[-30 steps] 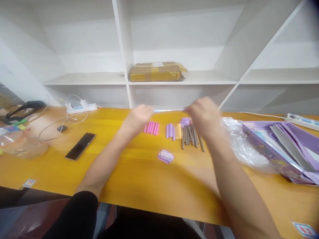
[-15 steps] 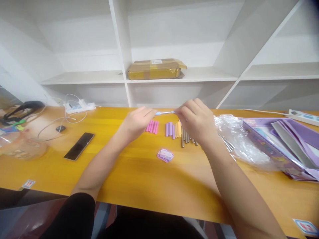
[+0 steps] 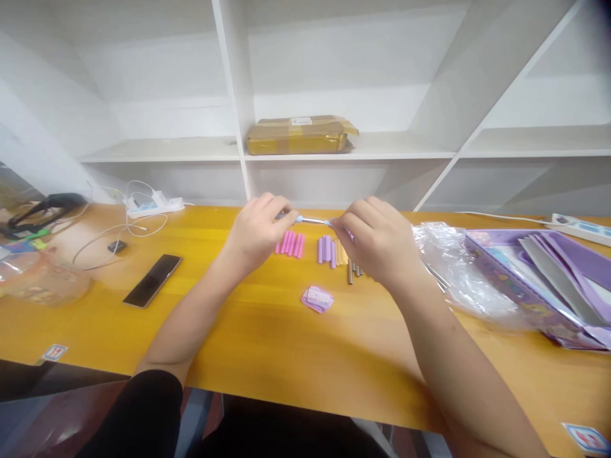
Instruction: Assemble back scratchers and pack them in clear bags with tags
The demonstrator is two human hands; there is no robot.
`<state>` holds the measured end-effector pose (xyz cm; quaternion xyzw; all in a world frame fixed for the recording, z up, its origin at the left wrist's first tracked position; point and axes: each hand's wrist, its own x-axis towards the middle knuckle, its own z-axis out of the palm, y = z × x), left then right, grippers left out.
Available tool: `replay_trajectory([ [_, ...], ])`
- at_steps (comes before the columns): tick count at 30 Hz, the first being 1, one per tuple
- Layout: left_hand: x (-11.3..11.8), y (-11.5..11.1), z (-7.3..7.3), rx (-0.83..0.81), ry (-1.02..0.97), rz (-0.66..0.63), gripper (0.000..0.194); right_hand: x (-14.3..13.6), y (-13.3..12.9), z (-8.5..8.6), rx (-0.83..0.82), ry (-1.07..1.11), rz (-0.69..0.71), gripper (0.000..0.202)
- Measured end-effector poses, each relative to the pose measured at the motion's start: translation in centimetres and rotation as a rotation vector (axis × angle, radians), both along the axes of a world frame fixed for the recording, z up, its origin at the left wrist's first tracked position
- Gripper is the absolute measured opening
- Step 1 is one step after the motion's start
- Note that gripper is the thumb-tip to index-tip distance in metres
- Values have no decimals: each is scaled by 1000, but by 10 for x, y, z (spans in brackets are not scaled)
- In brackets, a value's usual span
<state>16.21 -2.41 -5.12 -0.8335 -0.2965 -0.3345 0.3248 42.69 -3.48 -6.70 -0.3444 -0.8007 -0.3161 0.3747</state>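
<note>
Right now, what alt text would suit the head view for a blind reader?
Left hand and right hand grip a thin rod between them above a wooden table. Pink sticks, purple sticks, orange sticks and metal tubes lie nearby, with a small purple stack nearer the person; a phone lies to the left, a purple box to the right.

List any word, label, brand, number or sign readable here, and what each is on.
No text can be read with certainty.
White rectangular label on the brown taped cardboard box: too small.
Blue-bordered white sticker, left on the yellow-brown table: reddish marks, blurred.
Blue-bordered red-and-white sticker, lower right: blurred.
Small purple-and-white card stack: too small.
Purple patterned open box: nothing legible.
Held slim silver rod with pale-blue ends: no print visible.
</note>
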Motion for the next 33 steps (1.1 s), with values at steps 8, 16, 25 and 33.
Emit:
replay_trajectory([
  [8, 2, -1, -3, -83, -35, -48, 25, 1, -3, 2, 2, 12, -9, 25],
  [16, 3, -2, -2, -24, 27, -31, 28, 4, -5, 3, 14, -11, -39, 24],
  [25, 6, -3, -5, -40, 37, -81, 28, 13, -7, 9, 0, -9, -36, 22],
  [33, -6, 8, 2, 16, -1, -67, 19, 19, 3, 8, 109, -28, -111, 20],
])
